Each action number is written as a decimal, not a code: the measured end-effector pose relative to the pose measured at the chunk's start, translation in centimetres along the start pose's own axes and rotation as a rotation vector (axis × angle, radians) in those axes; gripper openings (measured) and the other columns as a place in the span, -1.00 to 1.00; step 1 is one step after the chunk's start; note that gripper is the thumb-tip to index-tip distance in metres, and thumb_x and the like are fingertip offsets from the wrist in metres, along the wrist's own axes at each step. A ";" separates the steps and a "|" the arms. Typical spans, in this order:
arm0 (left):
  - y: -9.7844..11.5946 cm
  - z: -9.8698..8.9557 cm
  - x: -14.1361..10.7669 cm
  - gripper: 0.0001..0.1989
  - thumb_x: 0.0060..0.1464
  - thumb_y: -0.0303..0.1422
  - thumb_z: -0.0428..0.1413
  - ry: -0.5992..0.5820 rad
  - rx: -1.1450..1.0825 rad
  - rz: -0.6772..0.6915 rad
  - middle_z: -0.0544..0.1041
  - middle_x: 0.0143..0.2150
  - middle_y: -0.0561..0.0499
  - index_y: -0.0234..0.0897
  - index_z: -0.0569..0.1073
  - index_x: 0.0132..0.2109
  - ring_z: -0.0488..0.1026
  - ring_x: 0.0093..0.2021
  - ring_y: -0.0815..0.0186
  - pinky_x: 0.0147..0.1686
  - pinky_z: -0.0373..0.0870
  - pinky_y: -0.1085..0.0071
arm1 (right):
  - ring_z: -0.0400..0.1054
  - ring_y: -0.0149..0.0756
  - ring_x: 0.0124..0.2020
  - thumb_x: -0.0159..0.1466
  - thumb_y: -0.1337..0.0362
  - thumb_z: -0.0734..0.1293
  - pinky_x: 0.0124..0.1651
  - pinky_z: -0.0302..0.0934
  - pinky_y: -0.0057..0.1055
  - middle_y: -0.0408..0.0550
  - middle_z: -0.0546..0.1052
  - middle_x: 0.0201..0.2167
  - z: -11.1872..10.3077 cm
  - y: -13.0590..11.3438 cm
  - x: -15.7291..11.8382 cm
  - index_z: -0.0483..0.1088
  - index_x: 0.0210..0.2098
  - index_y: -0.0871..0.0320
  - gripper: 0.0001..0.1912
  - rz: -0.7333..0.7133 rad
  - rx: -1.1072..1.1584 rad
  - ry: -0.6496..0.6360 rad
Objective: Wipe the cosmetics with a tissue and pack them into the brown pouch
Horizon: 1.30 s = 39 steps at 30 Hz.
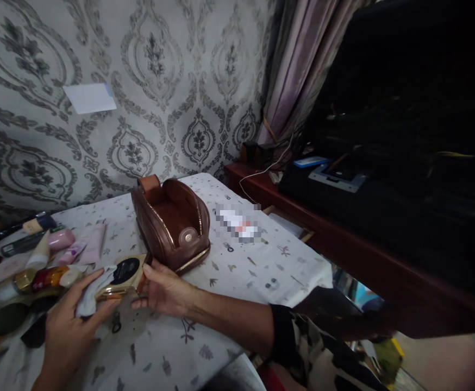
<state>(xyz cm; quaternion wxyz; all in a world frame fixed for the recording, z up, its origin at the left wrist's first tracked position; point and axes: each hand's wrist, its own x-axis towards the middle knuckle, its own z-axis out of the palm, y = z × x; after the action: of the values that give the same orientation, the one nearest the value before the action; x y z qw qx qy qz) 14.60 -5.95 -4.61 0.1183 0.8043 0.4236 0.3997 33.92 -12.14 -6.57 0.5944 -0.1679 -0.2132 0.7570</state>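
Between my two hands is a flat gold pack with a black oval label [126, 270]. A crumpled white piece [94, 288] that looks like tissue or soft wrapping covers its left end. My left hand [68, 326] grips that left end, thumb and fingers closed around it. My right hand [166, 288] has its thumb and fingers closed on the right end. Just behind the pack, a brown leather toiletry bag [172, 239] stands on the table with its zipped top gaping; its visible inside is bare brown lining.
Several bottles, tubes and jars crowd the table's left side, among them a pink tube [94, 243] and an amber jar [50, 278]. A blurred-out white item [239, 224] lies right of the bag on the patterned tablecloth [254, 277]. A dark wooden desk [343, 260] adjoins at right.
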 end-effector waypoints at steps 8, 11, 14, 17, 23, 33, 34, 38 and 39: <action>-0.5 -1.4 0.4 -0.53 0.05 0.01 0.13 -0.042 -0.029 -0.025 0.63 0.00 -0.01 -0.13 0.51 0.03 0.57 -0.02 0.07 -0.05 0.51 0.24 | 0.42 -0.41 -0.43 -0.21 0.12 0.68 -0.26 0.29 -0.41 -0.22 0.52 -0.44 -0.1 0.8 0.2 0.38 -0.35 0.19 -0.42 0.006 0.095 0.152; -0.9 -1.2 0.3 -0.57 0.08 -0.03 0.14 -0.066 -0.030 0.014 0.62 0.00 0.01 -0.12 0.51 0.03 0.58 -0.05 0.10 -0.06 0.51 0.28 | 0.46 -0.40 -0.35 -0.23 0.22 0.70 -0.18 0.29 -0.43 -0.17 0.56 -0.37 0.3 0.7 0.0 0.46 -0.26 0.22 -0.40 0.018 0.117 0.162; -0.8 -0.8 0.0 -0.55 0.11 -0.04 0.13 -0.062 -0.026 0.120 0.60 0.02 -0.02 -0.11 0.48 0.08 0.56 -0.05 0.11 -0.07 0.49 0.29 | 0.46 -0.41 -0.32 -0.21 0.24 0.69 -0.14 0.30 -0.44 -0.15 0.58 -0.35 0.5 0.6 0.1 0.51 -0.20 0.23 -0.40 0.018 0.137 0.162; -0.1 0.0 -0.5 -0.42 0.10 0.06 0.10 -0.020 -0.009 0.228 0.52 0.06 -0.12 -0.14 0.40 0.17 0.49 0.03 0.01 0.05 0.40 0.15 | 0.44 -0.41 -0.34 -0.13 0.27 0.67 -0.14 0.30 -0.43 -0.13 0.59 -0.36 0.4 1.0 0.4 0.53 -0.19 0.24 -0.47 -0.013 0.161 0.195; 1.1 1.3 -1.4 -0.10 -0.01 0.24 0.09 0.029 0.157 0.223 0.38 -0.03 -0.20 -0.19 0.22 0.34 0.41 -0.04 -0.07 0.04 0.36 0.00 | 0.45 -0.33 -0.25 -0.05 0.23 0.64 -0.14 0.31 -0.40 -0.07 0.61 -0.30 0.3 1.5 0.6 0.53 -0.19 0.21 -0.54 -0.079 0.167 0.199; 0.9 0.8 -1.3 -0.26 0.16 -0.02 0.07 0.061 0.295 0.390 0.37 0.07 -0.23 -0.21 0.15 0.39 0.43 0.01 -0.04 0.07 0.39 0.09 | 0.36 -0.47 -0.51 -0.12 -0.01 0.64 -0.46 0.15 -0.52 -0.24 0.52 -0.43 -0.9 1.8 0.5 0.46 -0.06 0.10 -0.30 0.010 -0.015 0.165; 0.8 0.7 -1.3 -0.29 0.17 -0.05 0.07 0.076 0.313 0.410 0.37 0.06 -0.22 -0.22 0.18 0.38 0.45 -0.01 -0.02 0.06 0.40 0.11 | 0.36 -0.48 -0.50 -0.14 -0.02 0.64 -0.46 0.14 -0.53 -0.24 0.53 -0.42 -0.9 1.7 0.4 0.44 -0.05 0.10 -0.27 0.019 -0.027 0.165; 0.2 0.6 -1.4 -0.40 0.18 -0.21 0.12 0.134 0.343 0.481 0.41 0.02 -0.18 -0.16 0.29 0.33 0.46 -0.06 0.05 0.05 0.38 0.16 | 0.41 -0.47 -0.47 -0.18 0.00 0.66 -0.46 0.14 -0.54 -0.26 0.54 -0.36 -0.6 1.3 0.2 0.35 0.03 0.07 -0.15 0.053 -0.054 0.174; 0.2 0.5 -1.4 -0.42 0.18 -0.25 0.13 0.137 0.344 0.495 0.42 0.01 -0.19 -0.16 0.30 0.33 0.46 -0.07 0.06 0.05 0.38 0.15 | 0.43 -0.46 -0.46 -0.19 0.00 0.66 -0.46 0.14 -0.54 -0.25 0.54 -0.34 -0.5 1.2 0.2 0.33 0.06 0.06 -0.12 0.060 -0.061 0.164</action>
<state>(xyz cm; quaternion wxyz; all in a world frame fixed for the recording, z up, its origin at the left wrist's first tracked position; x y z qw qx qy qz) 14.70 -7.06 -5.58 -0.1493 0.8623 0.2833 0.3923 33.13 -12.14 -7.67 0.5815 -0.2538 -0.1815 0.7513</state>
